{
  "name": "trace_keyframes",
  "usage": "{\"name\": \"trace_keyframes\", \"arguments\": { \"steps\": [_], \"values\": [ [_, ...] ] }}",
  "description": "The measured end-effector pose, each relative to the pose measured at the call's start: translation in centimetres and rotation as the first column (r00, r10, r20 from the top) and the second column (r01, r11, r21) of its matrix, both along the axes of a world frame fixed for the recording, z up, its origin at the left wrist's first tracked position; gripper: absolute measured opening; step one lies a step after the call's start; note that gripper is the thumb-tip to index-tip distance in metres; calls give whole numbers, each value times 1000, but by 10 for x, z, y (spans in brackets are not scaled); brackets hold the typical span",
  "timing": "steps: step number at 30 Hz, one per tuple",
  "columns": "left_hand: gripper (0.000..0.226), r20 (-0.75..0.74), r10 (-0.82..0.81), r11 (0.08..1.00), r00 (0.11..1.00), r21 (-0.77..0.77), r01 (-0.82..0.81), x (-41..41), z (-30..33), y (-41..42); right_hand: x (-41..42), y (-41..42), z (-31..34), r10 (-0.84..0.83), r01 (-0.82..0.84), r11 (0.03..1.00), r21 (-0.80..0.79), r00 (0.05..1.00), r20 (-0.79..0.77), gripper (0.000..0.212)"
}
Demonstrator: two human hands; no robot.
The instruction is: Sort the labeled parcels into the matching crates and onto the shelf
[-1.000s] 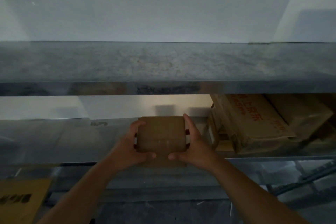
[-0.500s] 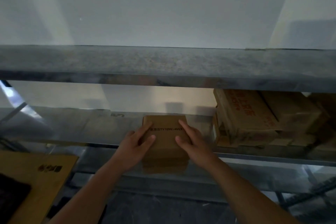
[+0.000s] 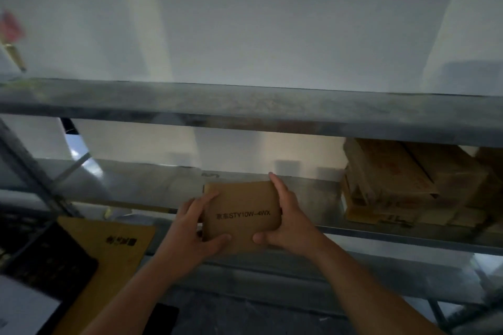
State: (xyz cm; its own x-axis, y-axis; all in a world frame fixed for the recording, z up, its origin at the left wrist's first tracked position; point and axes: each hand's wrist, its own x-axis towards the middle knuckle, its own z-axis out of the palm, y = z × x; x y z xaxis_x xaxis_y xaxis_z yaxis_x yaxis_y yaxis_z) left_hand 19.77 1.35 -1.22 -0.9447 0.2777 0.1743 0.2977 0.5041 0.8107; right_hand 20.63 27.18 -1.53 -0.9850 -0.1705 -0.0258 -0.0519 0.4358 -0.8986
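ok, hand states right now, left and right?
Left hand: holding the parcel by its left edge.
Right hand: holding the same parcel by its right edge.

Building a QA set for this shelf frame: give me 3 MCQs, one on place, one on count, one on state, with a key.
1. Where do the stacked brown cardboard cartons sit relative to the small flat brown cardboard parcel?
A. to its right, on the same metal shelf
B. to its left
C. on the shelf above

2. How many hands grip the parcel?
A. none
B. one
C. two

3. How does the parcel's printed face lie?
A. turned to the wall
B. facing the camera, print readable
C. covered by a lid

Key: 1 A, the cartons stand right of the parcel on the grey metal shelf. 2 C, the left hand and right hand each clasp a side. 3 B, "STY10W-4WX" reads across it.
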Motion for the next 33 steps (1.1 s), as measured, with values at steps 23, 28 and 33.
{"name": "trace_keyframes", "arguments": {
  "steps": [23, 28, 33],
  "values": [
    [49, -291, 524, 842, 800, 36, -538, 170, 68, -342, 31, -395, 72, 396, -398, 859, -321, 915, -75, 20],
    [32, -283, 667, 736, 690, 104, -669, 200, 73, -368, 38, -445, 72, 454, -482, 825, -294, 876, -161, 36],
    [24, -239, 761, 648, 603, 272, -711, 221, 83, -386, 37, -490, 78, 430, -496, 794, -352, 867, -252, 38]
  ]
}}
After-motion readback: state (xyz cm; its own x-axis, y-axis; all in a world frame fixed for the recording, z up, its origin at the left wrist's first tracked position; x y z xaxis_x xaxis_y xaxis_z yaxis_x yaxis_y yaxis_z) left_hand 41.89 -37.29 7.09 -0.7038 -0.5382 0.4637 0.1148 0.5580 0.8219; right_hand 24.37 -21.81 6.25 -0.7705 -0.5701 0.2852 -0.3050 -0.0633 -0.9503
